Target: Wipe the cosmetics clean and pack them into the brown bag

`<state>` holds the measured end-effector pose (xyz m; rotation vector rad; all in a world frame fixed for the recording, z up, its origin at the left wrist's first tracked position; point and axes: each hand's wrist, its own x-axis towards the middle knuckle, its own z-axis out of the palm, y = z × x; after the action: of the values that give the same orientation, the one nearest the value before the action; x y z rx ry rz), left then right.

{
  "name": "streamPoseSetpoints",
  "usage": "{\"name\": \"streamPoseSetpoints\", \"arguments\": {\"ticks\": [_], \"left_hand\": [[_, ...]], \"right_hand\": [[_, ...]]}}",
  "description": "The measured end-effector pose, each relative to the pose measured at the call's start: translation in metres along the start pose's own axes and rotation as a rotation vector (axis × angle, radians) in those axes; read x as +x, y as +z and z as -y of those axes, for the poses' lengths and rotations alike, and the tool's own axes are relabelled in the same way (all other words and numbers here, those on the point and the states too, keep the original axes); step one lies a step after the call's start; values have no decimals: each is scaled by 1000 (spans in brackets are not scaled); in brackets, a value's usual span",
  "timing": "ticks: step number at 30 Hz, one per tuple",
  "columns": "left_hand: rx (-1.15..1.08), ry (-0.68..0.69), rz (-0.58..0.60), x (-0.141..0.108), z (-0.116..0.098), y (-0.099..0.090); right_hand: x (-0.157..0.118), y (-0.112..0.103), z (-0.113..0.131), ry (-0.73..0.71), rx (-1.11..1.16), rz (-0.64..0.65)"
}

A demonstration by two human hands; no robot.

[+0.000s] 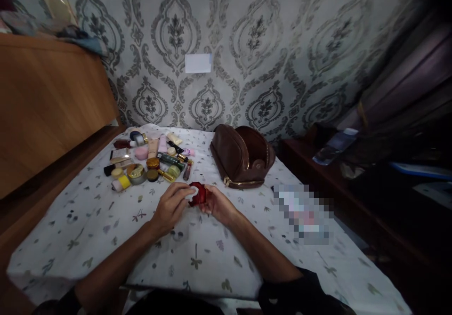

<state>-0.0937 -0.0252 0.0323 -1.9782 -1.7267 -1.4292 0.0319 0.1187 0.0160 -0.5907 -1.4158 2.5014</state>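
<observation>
A small dark red glossy container [198, 194] is held just above the cloth-covered table [212, 244], between my two hands. My right hand [219, 204] has its fingers wrapped round the container's right side. My left hand [172, 205] pinches a white wad [192, 193], perhaps tissue or cotton, against the container's left edge. Beyond my left hand lies a group of cosmetic tubes, jars and bottles, among them a green tube [170, 161] and a pink jar [141, 153]. Behind my right hand stands a brown bag [229, 157] with its zipper open.
A pixelated flat item [303, 214] lies on the table's right side. Wooden furniture [52, 108] stands at the left. On a dark red surface [303, 155] at the right is a clear plastic item [335, 146]. Patterned wallpaper rises behind the table.
</observation>
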Motion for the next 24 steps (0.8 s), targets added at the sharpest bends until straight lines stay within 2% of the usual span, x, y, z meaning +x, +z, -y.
{"name": "streamPoseSetpoints", "arguments": {"ticks": [6,13,19,24], "left_hand": [[32,-111,6,0,5,-3],[-14,-202,33,-1,7,-2],[-57,-237,44,-2,8,-2],[-113,-194,63,-1,2,-2]], "right_hand": [[-1,1,1,4,12,-38],[-2,1,3,-59,10,-75],[0,1,1,-116,101,-116],[2,-1,1,-143,130,-90]]}}
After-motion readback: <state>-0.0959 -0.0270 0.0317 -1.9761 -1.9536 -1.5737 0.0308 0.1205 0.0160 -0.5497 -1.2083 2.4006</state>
